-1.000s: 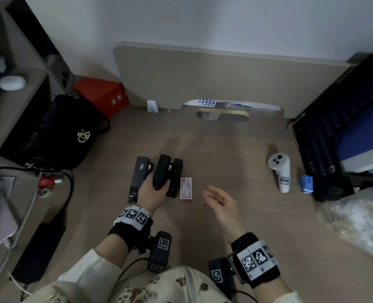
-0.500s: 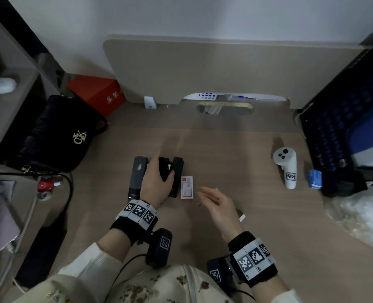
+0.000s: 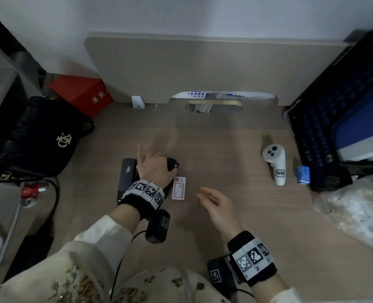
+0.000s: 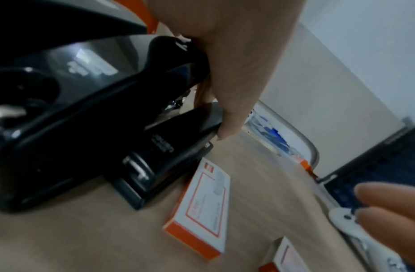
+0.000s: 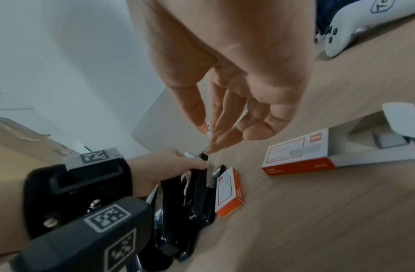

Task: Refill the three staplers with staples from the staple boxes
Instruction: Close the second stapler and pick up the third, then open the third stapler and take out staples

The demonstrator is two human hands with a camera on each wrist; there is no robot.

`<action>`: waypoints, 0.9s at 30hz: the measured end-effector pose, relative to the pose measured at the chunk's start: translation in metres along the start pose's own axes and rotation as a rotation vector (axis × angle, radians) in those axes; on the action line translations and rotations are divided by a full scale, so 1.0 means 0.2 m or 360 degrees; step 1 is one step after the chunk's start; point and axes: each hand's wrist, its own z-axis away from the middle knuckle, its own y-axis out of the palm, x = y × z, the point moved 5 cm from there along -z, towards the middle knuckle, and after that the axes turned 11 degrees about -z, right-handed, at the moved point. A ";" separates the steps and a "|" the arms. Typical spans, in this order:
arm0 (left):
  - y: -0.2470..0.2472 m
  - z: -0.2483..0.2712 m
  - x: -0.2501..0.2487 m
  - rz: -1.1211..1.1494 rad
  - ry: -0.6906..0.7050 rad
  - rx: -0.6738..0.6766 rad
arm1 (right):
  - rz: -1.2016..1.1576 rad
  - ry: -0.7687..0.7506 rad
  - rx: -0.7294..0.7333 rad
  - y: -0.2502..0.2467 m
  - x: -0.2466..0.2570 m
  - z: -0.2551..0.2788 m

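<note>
Three staplers lie side by side left of the desk's middle: a grey stapler (image 3: pixel 127 176) and two black ones. My left hand (image 3: pixel 154 165) lies over the black staplers and grips the front end of one black stapler (image 4: pixel 132 103), thumb on its lower part; its top stands slightly raised. A closed orange-and-white staple box (image 3: pixel 179 188) lies right of the staplers. My right hand (image 3: pixel 206 196) hovers right of that box with fingers loosely hanging and nothing seen in them. In the right wrist view an open staple box (image 5: pixel 299 156) lies on the desk, its tray slid out with staples (image 5: pixel 388 141) inside.
A black handbag (image 3: pixel 39 136) and a red box (image 3: pixel 83 92) sit at the left. A white controller (image 3: pixel 276 165), a small blue box (image 3: pixel 303 174), a dark crate (image 3: pixel 334 110) and a plastic bag (image 3: pixel 356 213) crowd the right. A panel (image 3: pixel 203 66) closes the back.
My left hand has slid forward along the black stapler from its rear to its front end. My right hand has stayed about where it was.
</note>
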 end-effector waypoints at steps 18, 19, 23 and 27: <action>-0.33 0.42 0.21 0.1452 0.0498 -0.0160 | -0.0002 -0.0261 -0.0177 0.04 0.12 0.12; -0.34 0.45 0.20 0.1483 0.0566 -0.0120 | 0.0007 -0.0270 -0.0175 0.05 0.13 0.13; -0.32 0.58 0.15 0.1499 0.0822 0.0066 | 0.0160 -0.0301 -0.0127 0.09 0.18 0.20; -0.29 0.67 0.11 0.1437 0.0923 0.0039 | 0.0428 -0.0389 -0.0127 0.08 0.18 0.21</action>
